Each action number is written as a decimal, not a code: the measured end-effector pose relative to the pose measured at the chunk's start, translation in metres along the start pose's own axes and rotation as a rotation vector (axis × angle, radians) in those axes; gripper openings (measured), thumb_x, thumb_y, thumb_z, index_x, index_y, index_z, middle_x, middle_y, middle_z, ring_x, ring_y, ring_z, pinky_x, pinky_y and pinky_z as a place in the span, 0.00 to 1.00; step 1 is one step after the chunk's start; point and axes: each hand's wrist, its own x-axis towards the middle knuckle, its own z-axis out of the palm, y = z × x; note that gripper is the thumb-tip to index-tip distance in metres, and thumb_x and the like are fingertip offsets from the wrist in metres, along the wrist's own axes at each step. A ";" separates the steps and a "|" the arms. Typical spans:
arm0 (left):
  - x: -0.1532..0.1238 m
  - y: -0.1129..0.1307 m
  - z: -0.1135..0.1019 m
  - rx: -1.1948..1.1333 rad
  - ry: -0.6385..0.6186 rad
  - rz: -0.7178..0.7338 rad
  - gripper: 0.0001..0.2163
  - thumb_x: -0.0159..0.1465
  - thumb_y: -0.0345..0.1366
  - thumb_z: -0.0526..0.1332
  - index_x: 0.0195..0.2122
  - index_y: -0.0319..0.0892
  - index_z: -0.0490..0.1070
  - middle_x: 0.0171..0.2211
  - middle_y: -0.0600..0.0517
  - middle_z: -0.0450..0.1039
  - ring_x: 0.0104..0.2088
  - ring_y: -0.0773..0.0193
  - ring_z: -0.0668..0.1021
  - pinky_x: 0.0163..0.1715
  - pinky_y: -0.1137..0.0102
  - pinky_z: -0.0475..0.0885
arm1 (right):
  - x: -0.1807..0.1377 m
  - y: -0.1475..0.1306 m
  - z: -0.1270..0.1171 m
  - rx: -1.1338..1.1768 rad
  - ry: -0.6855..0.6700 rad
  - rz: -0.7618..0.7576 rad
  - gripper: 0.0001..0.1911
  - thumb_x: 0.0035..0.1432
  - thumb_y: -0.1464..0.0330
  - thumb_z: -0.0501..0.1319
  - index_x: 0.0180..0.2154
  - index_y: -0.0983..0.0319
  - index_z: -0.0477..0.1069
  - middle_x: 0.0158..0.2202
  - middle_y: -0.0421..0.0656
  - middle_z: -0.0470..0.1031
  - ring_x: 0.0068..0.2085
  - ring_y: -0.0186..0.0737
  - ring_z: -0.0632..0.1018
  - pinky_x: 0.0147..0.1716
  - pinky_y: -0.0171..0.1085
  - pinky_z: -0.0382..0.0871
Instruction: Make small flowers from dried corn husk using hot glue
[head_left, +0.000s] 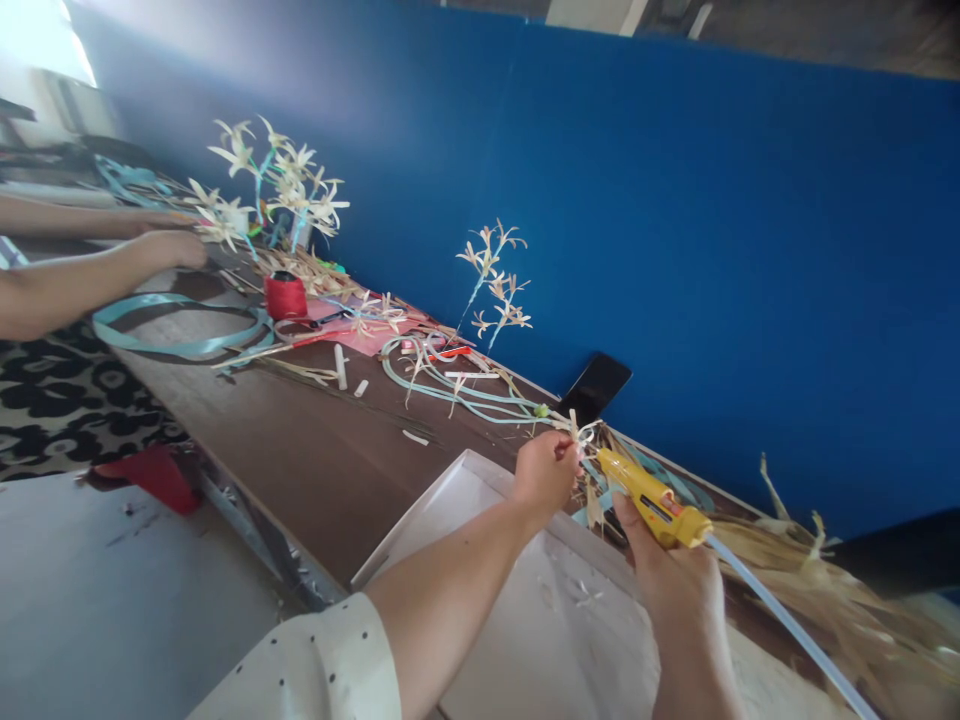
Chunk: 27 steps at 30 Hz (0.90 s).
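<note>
My right hand (679, 575) is wrapped round a yellow hot glue gun (652, 500), its nozzle pointing to the upper left. A long whitish glue stick (787, 620) runs out of the gun's back end. Just left of the nozzle, my left hand (546, 468) is closed in a pinch on a small pale flower (585, 436) made of dried strips. The nozzle is at the flower; whether they touch I cannot tell. Below both forearms lies a white shallow tray (442, 495) with a few scraps in it.
Behind the hands, a black phone (596, 388) leans on the blue partition (712, 250). Dried husks (795, 560) lie at right. Finished flower stems (495, 280), looped pale-blue cords (465, 395) and a red spool (285, 297) are farther left, where another person's hands (176, 248) work.
</note>
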 end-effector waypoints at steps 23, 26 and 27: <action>0.001 -0.002 0.001 -0.036 0.006 0.013 0.07 0.59 0.36 0.55 0.31 0.40 0.71 0.28 0.51 0.75 0.23 0.69 0.74 0.20 0.77 0.66 | 0.006 0.002 -0.002 -0.013 -0.028 0.037 0.27 0.44 0.42 0.57 0.24 0.61 0.70 0.20 0.46 0.71 0.27 0.47 0.72 0.25 0.37 0.60; 0.002 -0.002 0.002 -0.041 0.014 0.006 0.07 0.58 0.36 0.55 0.31 0.40 0.71 0.28 0.51 0.75 0.24 0.69 0.74 0.20 0.77 0.67 | 0.002 0.000 -0.002 0.024 -0.012 0.036 0.27 0.44 0.42 0.56 0.25 0.61 0.71 0.21 0.45 0.71 0.28 0.46 0.72 0.26 0.37 0.60; 0.002 -0.002 0.002 -0.051 0.013 0.001 0.07 0.58 0.37 0.55 0.31 0.40 0.71 0.28 0.51 0.74 0.24 0.69 0.74 0.20 0.77 0.67 | 0.001 0.000 -0.002 0.030 -0.021 0.041 0.27 0.44 0.43 0.57 0.25 0.61 0.71 0.21 0.45 0.72 0.28 0.46 0.72 0.26 0.38 0.60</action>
